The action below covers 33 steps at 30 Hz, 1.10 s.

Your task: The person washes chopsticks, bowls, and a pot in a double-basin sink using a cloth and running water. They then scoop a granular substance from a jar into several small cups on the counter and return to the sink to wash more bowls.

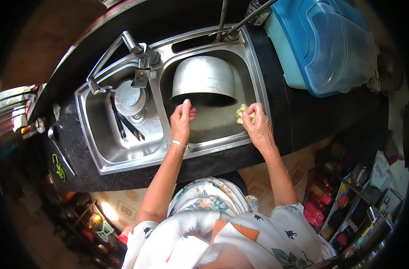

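A large metal pot [204, 77] stands tilted in the right basin of a double steel sink [221, 146], its dark opening towards me. My left hand [183, 121] is at the pot's near left rim, fingers curled; whether it grips the rim cannot be told. My right hand [258, 127] holds a yellowish scrubbing sponge or cloth [242, 114] between thumb and fingers, over the basin's right edge, apart from the pot. Cloudy water [211, 126] lies in the basin under the pot. In the left basin are a smaller round metal vessel [128, 95] and several dark chopsticks [130, 127].
A jointed faucet [137, 50] reaches over the left basin. A blue-lidded plastic box [298, 50] stands right of the sink on the black countertop [308, 114]. A metal spoon [61, 151] and green peppers or pods [58, 167] lie at the left. Racks with goods stand below.
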### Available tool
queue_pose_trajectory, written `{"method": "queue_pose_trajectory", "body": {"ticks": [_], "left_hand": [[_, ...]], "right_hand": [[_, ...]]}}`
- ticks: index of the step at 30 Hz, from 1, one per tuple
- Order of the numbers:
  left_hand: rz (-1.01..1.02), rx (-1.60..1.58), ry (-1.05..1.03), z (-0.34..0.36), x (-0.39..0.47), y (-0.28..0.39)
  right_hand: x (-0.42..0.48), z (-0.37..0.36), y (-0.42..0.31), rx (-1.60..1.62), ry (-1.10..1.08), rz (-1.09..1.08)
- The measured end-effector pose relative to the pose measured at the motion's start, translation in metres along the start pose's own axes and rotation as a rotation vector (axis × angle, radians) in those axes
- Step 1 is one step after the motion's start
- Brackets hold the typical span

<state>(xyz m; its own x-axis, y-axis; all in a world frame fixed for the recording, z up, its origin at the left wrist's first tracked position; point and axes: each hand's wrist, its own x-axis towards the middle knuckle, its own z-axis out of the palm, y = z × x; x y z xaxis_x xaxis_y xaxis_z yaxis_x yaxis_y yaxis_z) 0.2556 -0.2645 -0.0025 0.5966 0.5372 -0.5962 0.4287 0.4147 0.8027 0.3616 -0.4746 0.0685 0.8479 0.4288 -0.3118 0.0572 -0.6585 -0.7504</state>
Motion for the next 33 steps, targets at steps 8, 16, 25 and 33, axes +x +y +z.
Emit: {"method": "queue_pose_trajectory", "body": {"ticks": [8,16,25,33], "left_hand": [[-0.033,-0.595,-0.138,0.050,0.043,0.031],[0.166,-0.013,-0.321,0.032,0.006,0.020],[0.205,0.627,-0.270,-0.025,-0.023,-0.026],[0.361,0.328,-0.245,-0.024,-0.016,-0.005]], "right_hand": [[0.056,0.034,-0.013,-0.027,0.144,-0.570],[0.139,0.087,0.088,0.351,0.088,-0.108],[0.165,0.141,0.169,0.333,-0.209,0.596],[0.014,0.069,-0.012,0.006,0.316,-0.385]]}}
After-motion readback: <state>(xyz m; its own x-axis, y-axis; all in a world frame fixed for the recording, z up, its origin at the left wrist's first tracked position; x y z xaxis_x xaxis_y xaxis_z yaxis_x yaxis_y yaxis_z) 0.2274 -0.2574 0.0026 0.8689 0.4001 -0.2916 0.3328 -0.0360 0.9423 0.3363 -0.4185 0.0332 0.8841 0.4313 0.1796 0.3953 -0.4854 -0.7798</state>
